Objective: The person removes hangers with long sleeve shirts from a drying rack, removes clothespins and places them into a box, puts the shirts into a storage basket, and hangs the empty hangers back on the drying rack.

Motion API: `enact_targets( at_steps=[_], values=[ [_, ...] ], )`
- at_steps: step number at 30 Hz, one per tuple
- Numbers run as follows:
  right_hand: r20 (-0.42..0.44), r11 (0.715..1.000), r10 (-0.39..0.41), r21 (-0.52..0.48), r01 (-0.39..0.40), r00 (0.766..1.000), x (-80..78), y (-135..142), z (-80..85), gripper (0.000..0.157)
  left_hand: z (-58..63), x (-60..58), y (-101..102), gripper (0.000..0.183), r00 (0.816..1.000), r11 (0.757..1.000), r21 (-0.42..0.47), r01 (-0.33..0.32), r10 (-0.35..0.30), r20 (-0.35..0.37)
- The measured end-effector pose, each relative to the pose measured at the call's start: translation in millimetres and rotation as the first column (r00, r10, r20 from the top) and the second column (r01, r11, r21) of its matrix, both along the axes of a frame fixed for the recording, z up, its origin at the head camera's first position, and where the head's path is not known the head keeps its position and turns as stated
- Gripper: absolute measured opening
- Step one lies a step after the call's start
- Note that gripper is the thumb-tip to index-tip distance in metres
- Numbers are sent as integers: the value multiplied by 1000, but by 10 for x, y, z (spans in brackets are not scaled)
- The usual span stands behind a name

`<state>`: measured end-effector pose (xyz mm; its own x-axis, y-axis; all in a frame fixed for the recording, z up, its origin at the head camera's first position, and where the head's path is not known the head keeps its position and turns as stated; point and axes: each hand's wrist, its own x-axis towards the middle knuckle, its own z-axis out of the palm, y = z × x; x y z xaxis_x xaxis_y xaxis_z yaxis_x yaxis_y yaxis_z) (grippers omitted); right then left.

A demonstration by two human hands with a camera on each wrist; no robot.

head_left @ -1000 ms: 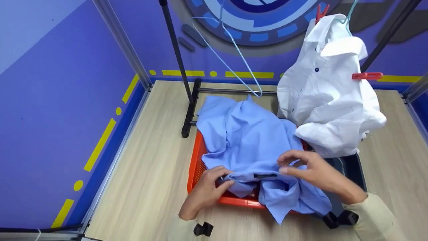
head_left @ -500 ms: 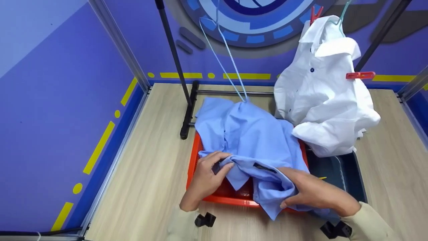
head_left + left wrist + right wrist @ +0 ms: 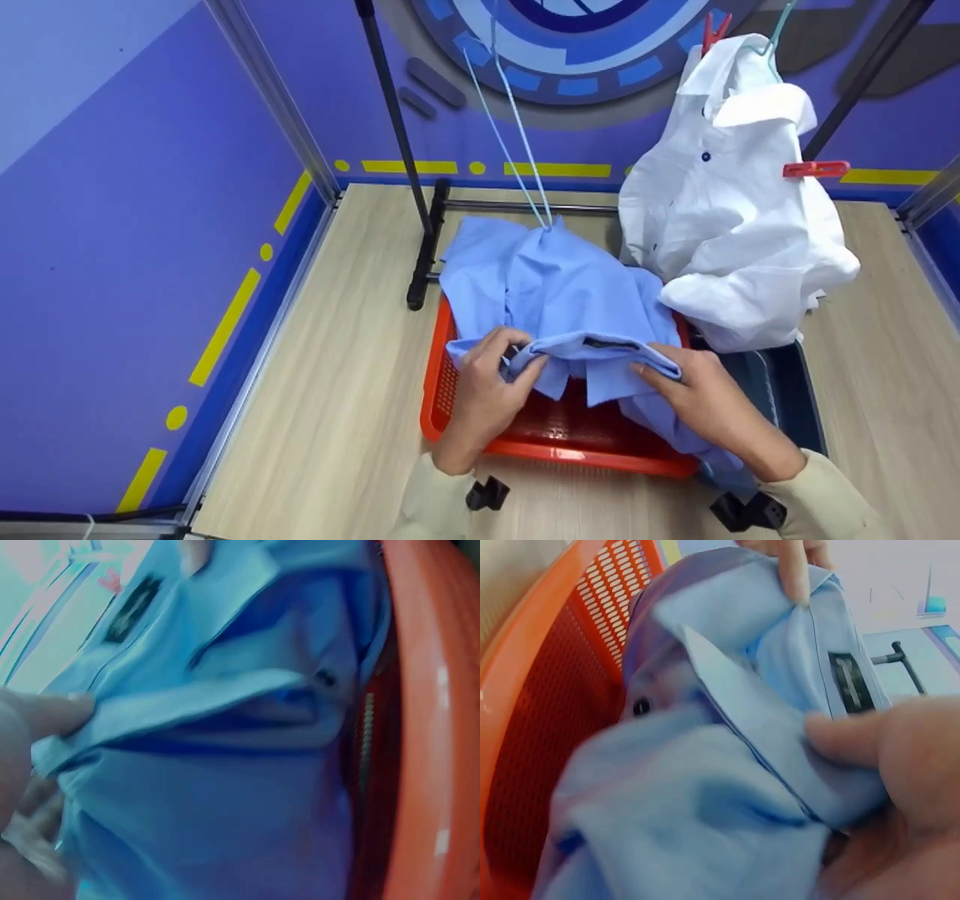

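A light blue shirt (image 3: 577, 289) lies draped over the red plastic basket (image 3: 570, 454), its collar (image 3: 570, 345) raised toward the front. The left hand (image 3: 491, 390) pinches one end of the collar between thumb and fingers. At the other end, the right hand (image 3: 701, 394) grips the collar, thumb on the near side. Between the hands shows a dark label (image 3: 850, 682) inside the neck, seen in the right wrist view. In the left wrist view the left thumb lies along a fold of the blue cloth (image 3: 202, 705). Some of the right fingers are hidden behind the collar.
A thin blue wire hanger (image 3: 517, 142) hangs behind the shirt, its lower end overlapping the cloth. At right hangs a white shirt (image 3: 742, 217) with red clothespins (image 3: 816, 169), above a dark bin (image 3: 799, 397). A black rack post (image 3: 397, 120) stands at back left.
The right hand came down from above the shirt and took hold of the collar. Both hands lifted the collar, and front cloth drew back, uncovering more of the basket. The hanger turned.
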<state>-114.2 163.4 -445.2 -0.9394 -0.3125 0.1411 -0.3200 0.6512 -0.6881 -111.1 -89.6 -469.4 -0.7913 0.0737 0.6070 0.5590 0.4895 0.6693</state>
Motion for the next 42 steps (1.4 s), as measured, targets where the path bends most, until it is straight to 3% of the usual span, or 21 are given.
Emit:
enact_targets(
  at_steps=[3, 6, 10, 12, 14, 18, 20, 23, 24, 25, 27, 30, 33, 35, 38, 40, 42],
  values=[
    [-34, 997, -75, -5, 75, 997, -6, -87, 45, 6, -27, 31, 158, 19, 997, 997, 9, -72, 72, -6],
    [-27, 995, -99, -30, 98, 995, 1, -203, 97, 13, -34, 59, 312, 20, 992, 992, 42, -123, 123, 4],
    [65, 993, -75, -85, 80, 995, 39, -359, 171, 34, -8, 72, 453, 21, 986, 981, 101, -166, 167, -2],
    [120, 991, -52, -118, 67, 991, 61, -431, 200, 47, 9, 75, 494, 23, 987, 980, 125, -156, 158, -5],
    [161, 989, -24, -142, 48, 987, 77, -492, 229, 58, 24, 81, 521, 27, 993, 984, 141, -111, 114, -18],
    [123, 984, -2, -175, 23, 992, 73, -551, 273, 77, 47, 110, 549, 33, 993, 992, 100, 81, -73, -89],
    [68, 984, -23, -173, 35, 997, 45, -538, 297, 77, 91, 148, 548, 34, 972, 971, 91, 222, -213, -94],
    [-9, 986, -40, -164, 39, 999, -5, -474, 331, 62, 199, 213, 522, 36, 914, 904, 136, 406, -402, -57],
    [-31, 986, -35, -162, 30, 999, -21, -448, 340, 55, 231, 227, 511, 35, 896, 881, 167, 444, -442, -49],
    [-54, 987, -28, -161, 18, 998, -36, -422, 347, 50, 221, 225, 499, 33, 890, 872, 180, 455, -453, -51],
    [-89, 985, 18, -168, -33, 996, -51, -372, 359, 43, 176, 186, 456, 27, 911, 894, 172, 413, -404, -85],
    [-131, 981, 81, -167, -102, 988, -53, -329, 385, 50, 86, 67, 335, 17, 968, 962, 143, 235, -217, -130],
    [-154, 974, 122, -169, -148, 981, -24, -304, 430, 64, 95, -26, 173, 24, 991, 985, 130, 114, -103, -86],
    [-160, 972, 141, -166, -167, 977, 7, -287, 465, 66, 115, -56, 95, 38, 996, 995, 64, 83, -81, -25],
    [-201, 960, 232, -113, -257, 952, 55, -244, 522, 62, 108, -72, 60, 57, 999, 995, -85, 44, -42, 26],
    [-234, 938, 317, -62, -340, 919, 88, -220, 575, 64, 87, -75, 73, 65, 1000, 983, -185, 9, -6, 17],
    [-270, 899, 418, -19, -439, 868, 126, -218, 635, 69, 59, -74, 98, 67, 1000, 969, -247, -16, 15, -7]
  ],
)
